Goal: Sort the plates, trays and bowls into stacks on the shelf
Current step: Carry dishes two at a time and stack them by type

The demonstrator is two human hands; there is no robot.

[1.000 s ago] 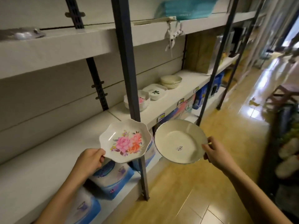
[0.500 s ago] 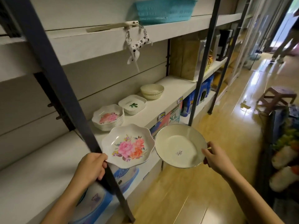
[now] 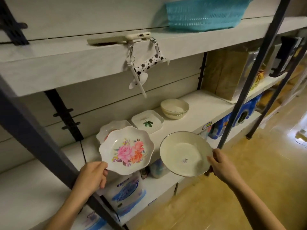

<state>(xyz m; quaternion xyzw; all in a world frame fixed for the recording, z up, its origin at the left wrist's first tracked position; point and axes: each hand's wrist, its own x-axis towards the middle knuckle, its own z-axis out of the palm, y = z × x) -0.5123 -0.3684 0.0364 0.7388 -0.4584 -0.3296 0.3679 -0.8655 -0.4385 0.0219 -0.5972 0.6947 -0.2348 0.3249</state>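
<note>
My left hand (image 3: 92,175) grips the near rim of a scalloped white plate with pink and orange flowers (image 3: 127,151), held just in front of a stack of matching floral plates (image 3: 108,129) on the middle shelf (image 3: 204,112). In my right hand (image 3: 221,165) is a plain cream bowl with a thin dark rim (image 3: 185,154), tilted toward me, out past the shelf's front edge. Farther along the shelf sit a stack of square white trays with a green leaf (image 3: 147,122) and a stack of cream bowls (image 3: 174,108).
A dark upright post (image 3: 38,135) crosses by my left wrist; another post (image 3: 254,63) rises right of the bowl. On the upper shelf lie a phone with a dangling spotted charm (image 3: 119,38) and a teal basket (image 3: 204,13). Blue packages (image 3: 127,195) fill the lower shelf. Cardboard (image 3: 226,70) stands beyond the bowls.
I have stepped along the shelf toward the stacks. Both hands, still holding their dishes, are now much closer to the floral stack, and the left post has slid to my left.
</note>
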